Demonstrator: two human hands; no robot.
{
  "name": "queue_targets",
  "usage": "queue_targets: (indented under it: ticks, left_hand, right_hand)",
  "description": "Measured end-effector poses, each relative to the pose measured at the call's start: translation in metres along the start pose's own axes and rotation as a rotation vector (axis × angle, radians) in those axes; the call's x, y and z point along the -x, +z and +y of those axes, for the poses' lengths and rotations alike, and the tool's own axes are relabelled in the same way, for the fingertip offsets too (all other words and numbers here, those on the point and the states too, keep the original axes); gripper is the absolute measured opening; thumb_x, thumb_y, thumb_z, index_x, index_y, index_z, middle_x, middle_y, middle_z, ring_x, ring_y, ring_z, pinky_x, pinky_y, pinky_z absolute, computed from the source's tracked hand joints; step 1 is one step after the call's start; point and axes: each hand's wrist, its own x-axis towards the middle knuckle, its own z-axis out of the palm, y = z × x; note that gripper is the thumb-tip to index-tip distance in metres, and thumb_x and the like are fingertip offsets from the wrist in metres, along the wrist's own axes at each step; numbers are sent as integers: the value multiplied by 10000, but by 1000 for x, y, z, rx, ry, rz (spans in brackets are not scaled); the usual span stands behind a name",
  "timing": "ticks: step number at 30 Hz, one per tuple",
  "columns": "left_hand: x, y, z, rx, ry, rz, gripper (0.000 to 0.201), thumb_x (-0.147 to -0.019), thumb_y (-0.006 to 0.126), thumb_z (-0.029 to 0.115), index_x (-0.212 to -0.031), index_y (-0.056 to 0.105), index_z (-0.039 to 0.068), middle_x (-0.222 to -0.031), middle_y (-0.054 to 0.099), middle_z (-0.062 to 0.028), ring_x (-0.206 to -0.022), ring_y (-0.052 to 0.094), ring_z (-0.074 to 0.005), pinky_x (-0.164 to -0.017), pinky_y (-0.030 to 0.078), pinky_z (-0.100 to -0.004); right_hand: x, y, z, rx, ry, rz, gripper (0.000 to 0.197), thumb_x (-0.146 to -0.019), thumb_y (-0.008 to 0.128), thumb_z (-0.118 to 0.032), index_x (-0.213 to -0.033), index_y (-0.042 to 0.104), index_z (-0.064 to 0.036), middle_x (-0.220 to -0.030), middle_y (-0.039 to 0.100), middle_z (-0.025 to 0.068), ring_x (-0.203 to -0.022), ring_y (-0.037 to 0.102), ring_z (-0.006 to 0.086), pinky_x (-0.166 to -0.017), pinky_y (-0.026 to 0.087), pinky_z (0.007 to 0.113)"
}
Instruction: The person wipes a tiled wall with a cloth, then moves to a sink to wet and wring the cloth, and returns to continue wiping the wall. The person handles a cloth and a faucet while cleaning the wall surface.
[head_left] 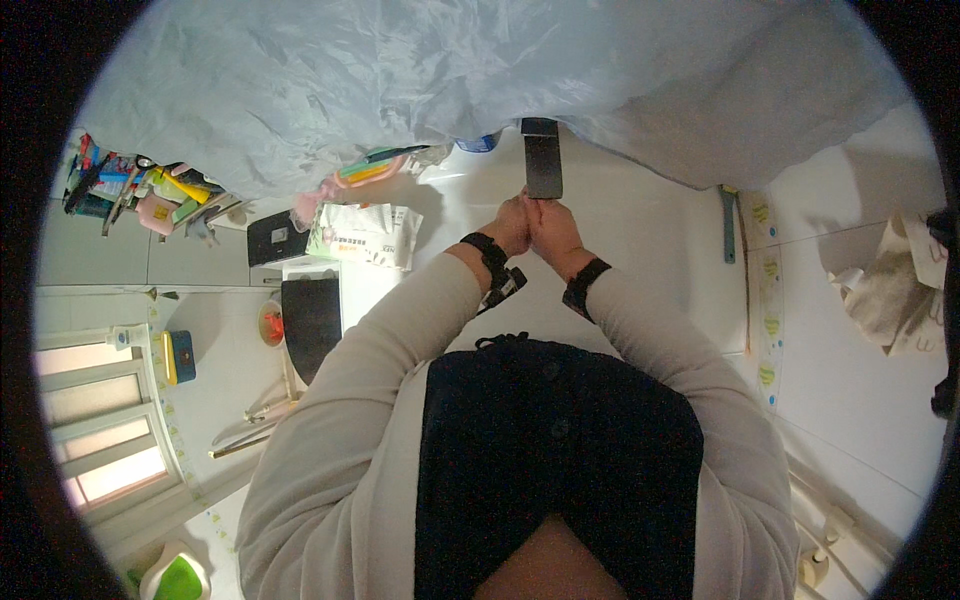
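My left hand (511,227) and my right hand (555,228) are pressed together over a white basin (640,215), with their fingers closed in on each other. What lies between them, if anything, is hidden. Just beyond my fingertips, a dark flat bar like a tap spout (543,165) reaches toward me, its near end right by my knuckles. Both wrists carry black straps, and a small dark device (503,290) hangs at the left one. To the left of my hands a white and green soft package (367,235) lies on the basin's side.
Translucent sheeting (400,80) spans the far side. Bottles and tools (140,195) crowd the far left, near a black box (278,238). A blue-grey handled tool (728,228) stands by the right edge. Beige cloth (890,285) hangs on the right wall. A louvred window (105,420) is at left.
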Motion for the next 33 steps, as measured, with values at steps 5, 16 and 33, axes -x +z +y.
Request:
queue_targets:
  ticks: [5, 16, 33]
  left_hand:
    - [-3, -9, -3, -426, 131, -72, 204, -890, 564, 164, -1057, 583, 48, -943, 645, -102, -844, 632, -290, -751, 526, -374]
    - [12, -38, -9, 95, -192, 126, 299, -876, 599, 120, -1151, 535, 21, -931, 652, -165, -876, 635, -371, -742, 521, -423]
    - [3, 7, -11, 980, -406, 129, 253, -931, 548, 237, -1094, 551, 44, -1058, 639, -113, -990, 625, -287, -821, 527, -406]
  right_hand:
    - [-9, -16, 11, 73, 96, -214, 218, -851, 569, -206, -933, 647, -19, -911, 666, 207, -809, 653, 365, -707, 528, 448]
    - [-1, -35, 30, -786, 592, -260, 356, -891, 614, -293, -1065, 611, 17, -955, 677, 156, -872, 650, 239, -759, 506, 356]
    - [0, -2, 2, -52, 157, -98, 375, -966, 443, -340, -944, 660, -35, -910, 661, 227, -815, 622, 422, -727, 509, 497]
